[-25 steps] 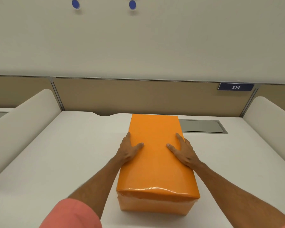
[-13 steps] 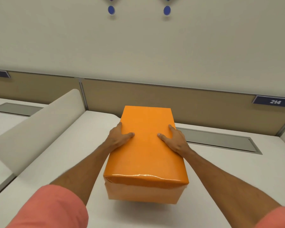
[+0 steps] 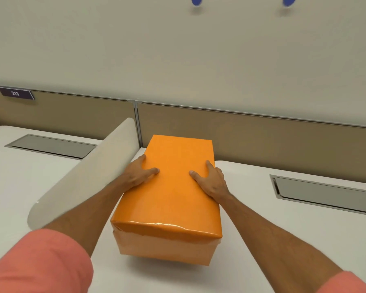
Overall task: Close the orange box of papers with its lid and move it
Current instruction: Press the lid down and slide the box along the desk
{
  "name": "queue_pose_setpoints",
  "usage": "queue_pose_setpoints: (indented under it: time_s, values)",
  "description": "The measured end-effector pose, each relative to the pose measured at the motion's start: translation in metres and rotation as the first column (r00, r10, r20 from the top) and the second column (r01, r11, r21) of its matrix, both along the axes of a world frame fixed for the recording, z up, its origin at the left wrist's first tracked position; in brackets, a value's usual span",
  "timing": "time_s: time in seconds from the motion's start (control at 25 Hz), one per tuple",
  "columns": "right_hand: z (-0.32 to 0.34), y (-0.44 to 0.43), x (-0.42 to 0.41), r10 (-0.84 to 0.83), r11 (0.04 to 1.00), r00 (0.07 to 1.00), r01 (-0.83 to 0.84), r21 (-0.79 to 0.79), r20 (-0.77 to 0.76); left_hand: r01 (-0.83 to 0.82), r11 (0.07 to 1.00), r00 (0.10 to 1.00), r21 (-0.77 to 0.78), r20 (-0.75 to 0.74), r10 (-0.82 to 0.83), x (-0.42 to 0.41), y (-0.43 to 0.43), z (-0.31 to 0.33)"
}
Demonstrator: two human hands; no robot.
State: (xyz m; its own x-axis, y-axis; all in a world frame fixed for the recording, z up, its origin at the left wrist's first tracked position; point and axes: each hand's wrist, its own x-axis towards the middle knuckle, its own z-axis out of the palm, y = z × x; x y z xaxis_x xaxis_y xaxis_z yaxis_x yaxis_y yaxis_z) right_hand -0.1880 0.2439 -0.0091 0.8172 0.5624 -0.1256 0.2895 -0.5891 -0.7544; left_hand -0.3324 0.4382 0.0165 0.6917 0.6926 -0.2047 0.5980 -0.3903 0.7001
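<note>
The white bench (image 3: 283, 240) spreads below a tan partition; the orange box (image 3: 169, 187), lid (image 3: 173, 176) seated on it, sits at the bench's middle, its near end raised a little above its shadow there; a white curved divider (image 3: 82, 182) stands just left of the box; a grey recessed panel (image 3: 325, 193) lies right of the box; the left hand (image 3: 138, 175) and right hand (image 3: 212, 181) clasp the box's long sides, fingers (image 3: 209, 166) hooked over the lid's edges, thumbs flat on top.
</note>
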Motion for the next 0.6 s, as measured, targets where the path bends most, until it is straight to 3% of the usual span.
queue_pose_setpoints:
  time_s: [0.36,0.6]
  values:
    - [-0.006,0.093,-0.001,-0.050,0.998,0.998,0.052,-0.034,0.049,0.096,0.995,0.995,-0.037,-0.023,-0.097,0.009,0.101,-0.014]
    - [-0.018,0.121,0.003,-0.078,0.995,0.996,0.081,-0.056,0.053,0.228,0.972,0.971,0.051,-0.081,-0.223,0.017,0.137,-0.036]
